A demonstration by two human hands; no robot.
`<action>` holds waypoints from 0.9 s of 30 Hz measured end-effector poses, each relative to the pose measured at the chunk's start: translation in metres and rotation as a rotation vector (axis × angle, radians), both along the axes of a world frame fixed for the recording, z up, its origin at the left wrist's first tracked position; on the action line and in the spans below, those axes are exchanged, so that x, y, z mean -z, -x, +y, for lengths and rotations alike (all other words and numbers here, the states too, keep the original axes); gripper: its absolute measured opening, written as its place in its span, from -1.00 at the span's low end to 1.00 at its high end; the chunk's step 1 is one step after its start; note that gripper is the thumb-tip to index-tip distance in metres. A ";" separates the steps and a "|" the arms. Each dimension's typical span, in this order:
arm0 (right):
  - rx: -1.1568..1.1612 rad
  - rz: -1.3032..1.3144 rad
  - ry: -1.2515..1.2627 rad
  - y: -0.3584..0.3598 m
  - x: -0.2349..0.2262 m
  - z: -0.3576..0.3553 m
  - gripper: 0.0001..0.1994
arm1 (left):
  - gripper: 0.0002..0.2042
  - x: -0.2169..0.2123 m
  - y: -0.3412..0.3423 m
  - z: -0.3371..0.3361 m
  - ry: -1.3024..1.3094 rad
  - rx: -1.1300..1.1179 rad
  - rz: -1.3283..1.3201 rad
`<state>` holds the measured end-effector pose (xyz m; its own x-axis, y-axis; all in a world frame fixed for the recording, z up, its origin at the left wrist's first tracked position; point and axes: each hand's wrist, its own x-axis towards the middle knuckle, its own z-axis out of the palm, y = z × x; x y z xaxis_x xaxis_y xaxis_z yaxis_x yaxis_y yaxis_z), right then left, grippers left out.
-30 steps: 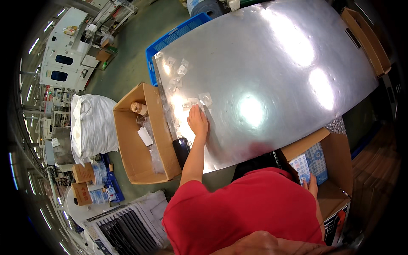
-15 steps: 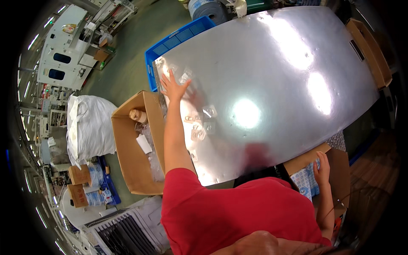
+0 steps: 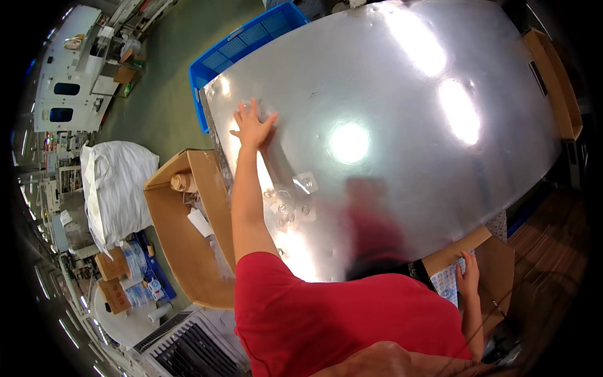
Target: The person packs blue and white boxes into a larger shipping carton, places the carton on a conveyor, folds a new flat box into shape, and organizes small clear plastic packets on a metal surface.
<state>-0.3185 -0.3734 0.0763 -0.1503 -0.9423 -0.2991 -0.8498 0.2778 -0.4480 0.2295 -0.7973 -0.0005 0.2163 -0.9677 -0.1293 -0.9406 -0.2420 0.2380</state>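
My left hand (image 3: 252, 130) reaches over the far left part of the shiny metal tabletop (image 3: 402, 151), palm down with its fingers spread. Small clear plastic pieces lie by its fingertips, partly covered by the hand. More clear plastic pieces (image 3: 287, 207) are scattered closer to me, beside my left forearm. At the near right, my right hand (image 3: 468, 276) is at an open cardboard box (image 3: 474, 244), fingers extended and apart. It is beside blue-and-white printed sheets or packs (image 3: 445, 284) in the box; whether it touches them is unclear.
A large cardboard box (image 3: 179, 245) with crumpled clear plastic and a roll stands against the table's left edge. Beyond the far left corner sits a blue plastic crate (image 3: 235, 47). A white sack (image 3: 119, 188) is on the floor at left. Another carton (image 3: 556, 88) borders the table's right end.
The view has shifted. My left hand has moved rightward over the tabletop, onto the clear plastic pieces beside it. My right hand sits slightly lower at its box.
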 end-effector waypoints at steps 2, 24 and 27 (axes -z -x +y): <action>-0.025 -0.003 -0.018 -0.005 0.000 -0.006 -0.60 | -0.20 0.006 0.023 0.028 0.062 0.070 -0.087; -0.545 -0.071 0.448 -0.081 -0.044 -0.121 -0.65 | -0.52 -0.011 0.094 0.088 0.407 0.317 0.044; -0.572 -0.108 0.445 -0.089 -0.043 -0.121 -0.65 | -0.51 -0.018 0.117 0.079 0.351 0.365 -0.123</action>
